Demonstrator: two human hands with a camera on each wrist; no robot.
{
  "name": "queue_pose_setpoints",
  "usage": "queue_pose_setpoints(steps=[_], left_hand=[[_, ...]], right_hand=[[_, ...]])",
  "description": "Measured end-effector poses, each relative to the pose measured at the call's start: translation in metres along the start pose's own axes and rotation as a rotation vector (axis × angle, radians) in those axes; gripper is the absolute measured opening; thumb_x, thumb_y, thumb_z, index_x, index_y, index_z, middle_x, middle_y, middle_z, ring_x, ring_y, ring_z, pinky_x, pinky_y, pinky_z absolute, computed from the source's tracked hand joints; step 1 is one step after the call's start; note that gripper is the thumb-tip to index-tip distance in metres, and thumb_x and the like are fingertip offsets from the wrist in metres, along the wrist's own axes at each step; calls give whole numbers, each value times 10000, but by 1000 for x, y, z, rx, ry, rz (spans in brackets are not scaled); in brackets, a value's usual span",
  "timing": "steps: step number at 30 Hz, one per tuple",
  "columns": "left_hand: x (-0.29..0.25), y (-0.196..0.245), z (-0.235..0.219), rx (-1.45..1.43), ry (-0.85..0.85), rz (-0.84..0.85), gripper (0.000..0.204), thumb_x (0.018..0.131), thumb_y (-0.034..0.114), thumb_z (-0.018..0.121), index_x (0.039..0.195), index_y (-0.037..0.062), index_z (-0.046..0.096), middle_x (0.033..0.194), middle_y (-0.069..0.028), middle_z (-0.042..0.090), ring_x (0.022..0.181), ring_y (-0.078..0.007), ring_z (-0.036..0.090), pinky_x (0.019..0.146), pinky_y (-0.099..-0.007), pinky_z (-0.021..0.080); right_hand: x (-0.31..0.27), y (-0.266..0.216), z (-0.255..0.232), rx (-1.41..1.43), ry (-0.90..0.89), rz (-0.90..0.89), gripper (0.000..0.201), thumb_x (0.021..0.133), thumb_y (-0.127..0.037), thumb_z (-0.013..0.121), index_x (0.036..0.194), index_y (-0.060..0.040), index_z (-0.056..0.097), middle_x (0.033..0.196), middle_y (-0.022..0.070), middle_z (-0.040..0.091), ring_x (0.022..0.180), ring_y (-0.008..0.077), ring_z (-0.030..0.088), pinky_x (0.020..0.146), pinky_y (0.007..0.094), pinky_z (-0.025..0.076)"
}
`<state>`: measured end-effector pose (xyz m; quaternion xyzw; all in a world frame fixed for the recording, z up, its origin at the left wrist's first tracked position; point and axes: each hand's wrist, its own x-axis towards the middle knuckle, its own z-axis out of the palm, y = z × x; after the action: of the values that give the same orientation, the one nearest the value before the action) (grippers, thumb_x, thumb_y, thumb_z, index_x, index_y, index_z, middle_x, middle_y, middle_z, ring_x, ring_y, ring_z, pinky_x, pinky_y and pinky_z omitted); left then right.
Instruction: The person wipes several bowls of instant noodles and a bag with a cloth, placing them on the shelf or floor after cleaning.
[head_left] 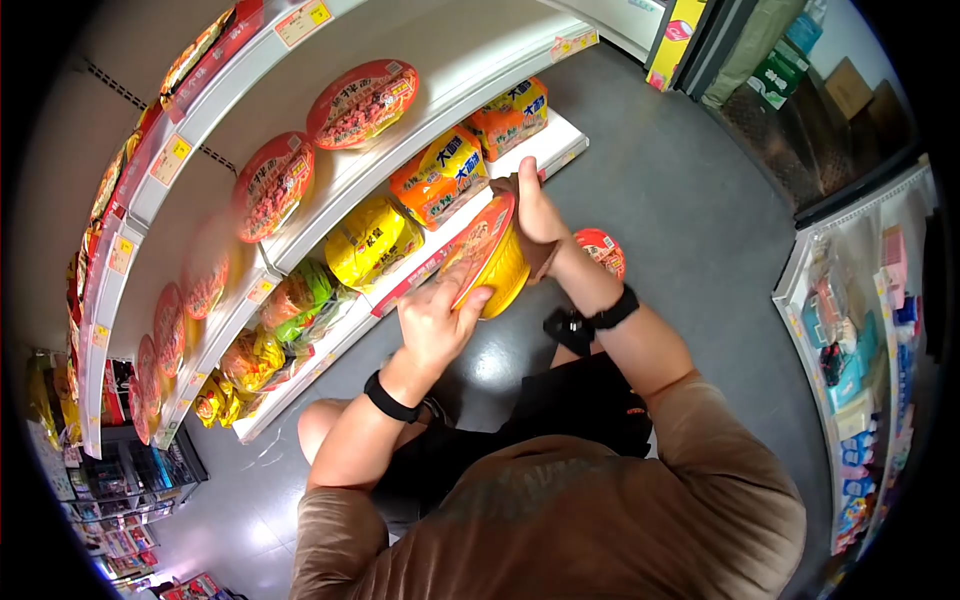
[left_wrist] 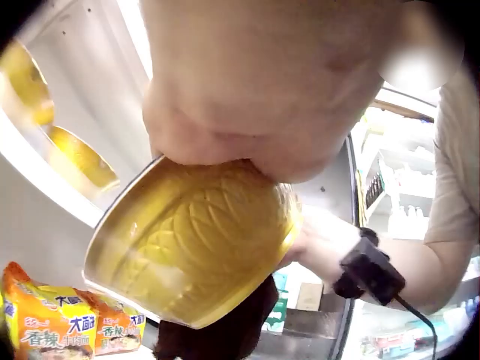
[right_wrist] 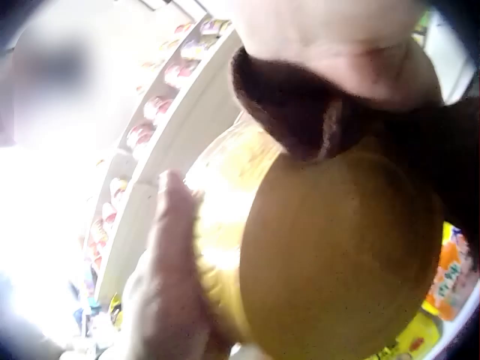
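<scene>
A yellow noodle bowl with a red lid is tilted on its side in front of the chest. My left hand grips its near rim, thumb on the yellow wall. A dark brown cloth lies against the bowl's far side, held by my right hand, whose thumb points up and whose other fingers are largely hidden. The left wrist view has the bowl's ribbed wall below my left hand, with the cloth beneath. In the right wrist view the cloth touches the bowl near its base.
Red-lidded bowls stand on the middle shelf. Orange and yellow noodle packs line the bottom shelf. Another red-lidded bowl is low beside the right forearm, above the grey floor. A second shelf unit is at the right.
</scene>
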<state>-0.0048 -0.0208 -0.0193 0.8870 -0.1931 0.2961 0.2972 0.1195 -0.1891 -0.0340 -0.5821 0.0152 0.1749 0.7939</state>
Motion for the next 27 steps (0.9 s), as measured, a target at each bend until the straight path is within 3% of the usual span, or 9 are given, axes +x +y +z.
queue_pose_setpoints(steps=[2, 5, 10, 11, 15, 18, 21, 23, 27], left_hand=[[-1, -3, -1, 29, -18, -62, 410, 901, 399, 704, 1060, 21, 713, 871, -149, 742, 646, -295, 706, 607, -383, 573], [4, -7, 2, 55, 22, -103, 401, 958, 422, 624, 1046, 42, 715, 728, -147, 705, 594, -303, 684, 558, -405, 550], [2, 4, 2, 199, -14, -91, 408, 997, 436, 549, 1067, 74, 725, 557, -120, 609, 486, -301, 622, 508, -418, 510], [7, 3, 0, 208, -9, -89, 434, 1009, 445, 511, 1060, 71, 725, 546, -125, 601, 484, -307, 620, 512, -427, 510], [13, -8, -4, 178, -24, -97, 549, 1039, 481, 397, 1016, 35, 718, 549, -149, 599, 490, -333, 624, 528, -449, 516], [11, -2, 0, 191, -78, -97, 574, 978, 556, 491, 1032, 27, 706, 579, -146, 634, 501, -330, 647, 514, -435, 532], [21, 21, -3, 211, -158, -152, 584, 854, 560, 681, 1109, 36, 692, 633, -116, 683, 500, -295, 665, 480, -415, 530], [32, 40, -20, 118, -396, -304, 602, 814, 479, 752, 1183, 11, 665, 816, -173, 727, 702, -319, 723, 629, -422, 577], [29, 16, -22, -177, -245, -82, 546, 837, 322, 760, 1259, 2, 628, 1144, -210, 685, 1076, -358, 661, 923, -435, 532]], right_hand=[[-38, -23, 11, -684, 173, 36, 792, 1003, -649, 217, 1316, 8, 531, 1161, 350, 614, 1133, 468, 588, 982, 506, 443], [-75, -4, 45, -937, 299, -778, 698, 1019, -575, 308, 1317, 23, 516, 1117, 364, 615, 1102, 520, 574, 941, 539, 451], [-14, -8, 19, -628, 201, 81, 1048, 977, -694, 65, 877, 147, 681, 887, 363, 664, 1027, 465, 644, 915, 507, 488], [-17, -3, 20, -673, 187, 53, 920, 1000, -658, 200, 1049, 139, 655, 987, 373, 652, 1053, 484, 624, 921, 514, 483], [-66, 13, 59, -991, 322, -725, 636, 904, -522, 625, 1143, 66, 581, 1034, 334, 624, 954, 490, 617, 849, 524, 498], [-52, -7, 46, -569, 161, -451, 455, 837, -430, 678, 817, 24, 671, 731, 261, 647, 747, 445, 659, 668, 490, 522], [-33, -1, 29, -654, 253, -142, 503, 798, -433, 631, 834, 66, 677, 772, 308, 657, 831, 451, 679, 718, 492, 519], [-22, -4, 18, -531, 260, -83, 514, 807, -379, 587, 815, 132, 646, 755, 289, 679, 800, 366, 709, 708, 446, 521], [-26, -31, -2, 87, 135, 192, 309, 825, -255, 565, 935, 18, 660, 894, 101, 673, 800, 182, 638, 718, 336, 502]])
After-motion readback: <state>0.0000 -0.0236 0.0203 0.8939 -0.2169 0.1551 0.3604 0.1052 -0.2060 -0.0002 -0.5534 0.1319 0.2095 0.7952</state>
